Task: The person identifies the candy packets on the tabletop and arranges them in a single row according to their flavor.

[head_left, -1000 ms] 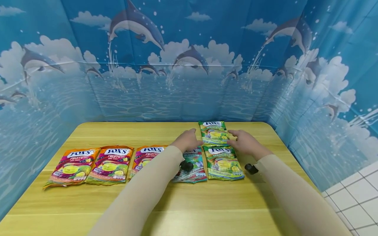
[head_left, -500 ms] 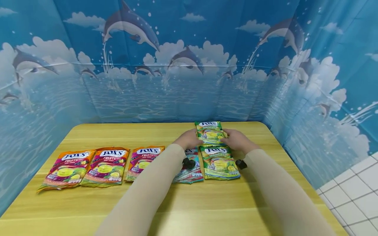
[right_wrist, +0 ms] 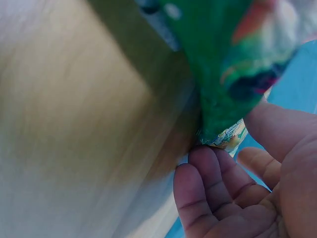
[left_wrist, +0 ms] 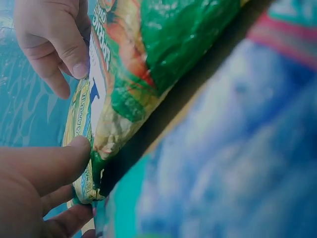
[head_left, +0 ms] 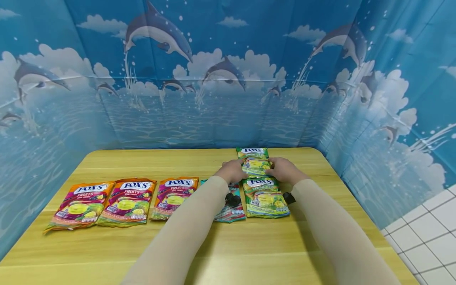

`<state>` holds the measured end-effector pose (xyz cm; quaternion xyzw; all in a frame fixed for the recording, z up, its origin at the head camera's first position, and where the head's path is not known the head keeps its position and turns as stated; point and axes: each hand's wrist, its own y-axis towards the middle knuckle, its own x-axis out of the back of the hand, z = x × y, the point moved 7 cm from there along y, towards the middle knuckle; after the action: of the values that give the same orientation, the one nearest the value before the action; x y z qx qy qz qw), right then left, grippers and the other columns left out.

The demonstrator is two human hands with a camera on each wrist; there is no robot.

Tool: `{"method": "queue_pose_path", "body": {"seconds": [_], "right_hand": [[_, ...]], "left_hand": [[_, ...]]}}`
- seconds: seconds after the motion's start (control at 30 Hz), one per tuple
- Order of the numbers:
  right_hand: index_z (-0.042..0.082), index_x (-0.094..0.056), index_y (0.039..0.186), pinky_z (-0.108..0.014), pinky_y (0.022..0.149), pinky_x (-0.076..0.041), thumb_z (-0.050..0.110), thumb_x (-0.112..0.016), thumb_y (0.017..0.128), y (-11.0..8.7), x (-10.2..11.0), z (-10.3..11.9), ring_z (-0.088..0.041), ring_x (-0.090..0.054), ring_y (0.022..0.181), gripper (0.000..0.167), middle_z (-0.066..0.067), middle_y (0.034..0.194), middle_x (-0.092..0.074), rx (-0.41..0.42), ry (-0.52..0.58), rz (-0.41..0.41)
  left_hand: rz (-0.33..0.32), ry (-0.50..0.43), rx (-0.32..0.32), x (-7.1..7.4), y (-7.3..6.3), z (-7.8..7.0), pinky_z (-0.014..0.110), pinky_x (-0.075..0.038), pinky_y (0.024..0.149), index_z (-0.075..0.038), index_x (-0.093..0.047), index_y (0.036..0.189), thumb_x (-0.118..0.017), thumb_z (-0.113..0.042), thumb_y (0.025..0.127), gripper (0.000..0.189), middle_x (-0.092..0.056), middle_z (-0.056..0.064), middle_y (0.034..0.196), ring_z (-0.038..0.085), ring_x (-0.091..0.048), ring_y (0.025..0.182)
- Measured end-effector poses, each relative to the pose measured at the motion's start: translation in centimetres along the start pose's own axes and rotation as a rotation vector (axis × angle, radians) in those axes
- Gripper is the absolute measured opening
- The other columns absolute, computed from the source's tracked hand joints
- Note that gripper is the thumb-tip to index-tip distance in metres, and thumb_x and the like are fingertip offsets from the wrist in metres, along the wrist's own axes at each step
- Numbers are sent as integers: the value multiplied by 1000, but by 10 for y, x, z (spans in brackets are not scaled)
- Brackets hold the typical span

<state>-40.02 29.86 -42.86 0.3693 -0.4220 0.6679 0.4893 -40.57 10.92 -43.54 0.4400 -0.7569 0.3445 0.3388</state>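
Two green candy bags marked Spring Tea stand out on the right of the table in the head view. The far bag (head_left: 255,165) lies behind the near bag (head_left: 266,200), its lower edge right at that bag's top. My left hand (head_left: 231,171) pinches the far bag's left edge, thumb on top. On the opposite edge, my right hand (head_left: 285,170) holds the same bag between thumb and fingers. The left wrist view shows the left thumb (left_wrist: 64,161) against the yellow-green wrapper. Beneath my left forearm, a teal candy bag (head_left: 233,213) is partly hidden.
Three orange and purple Fruits candy bags, the left one (head_left: 80,208), the middle one (head_left: 128,202) and the right one (head_left: 174,198), lie to the left. A dolphin-print curtain (head_left: 213,114) surrounds the wooden table (head_left: 256,253). White tiles (head_left: 431,221) show at right.
Both hands have come in from beside the far green bag and taken hold of its edges. The left hand has since shifted slightly right and nearer. The other bags have stayed put.
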Motion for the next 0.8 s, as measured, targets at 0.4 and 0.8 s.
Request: {"method": "queue_pose_path", "body": {"seconds": [0.4, 0.8], "right_hand": [[-2, -37, 161, -55, 107, -53, 24, -64, 106, 7, -2, -3, -42, -63, 128, 67, -29, 141, -62, 0, 6, -5], [-2, -37, 161, -53, 103, -55, 24, -65, 106, 5, -3, -2, -39, -65, 123, 67, -27, 138, -65, 0, 27, -6]], "left_hand": [[-1, -35, 22, -3, 5, -1, 54, -37, 123, -19, -37, 165, -71, -35, 102, 73, -56, 7, 158, 39, -42, 151], [-7, -45, 14, -2, 1, -3, 48, -44, 111, -18, -37, 165, -70, -33, 103, 72, -63, 6, 151, 35, -54, 140]]}}
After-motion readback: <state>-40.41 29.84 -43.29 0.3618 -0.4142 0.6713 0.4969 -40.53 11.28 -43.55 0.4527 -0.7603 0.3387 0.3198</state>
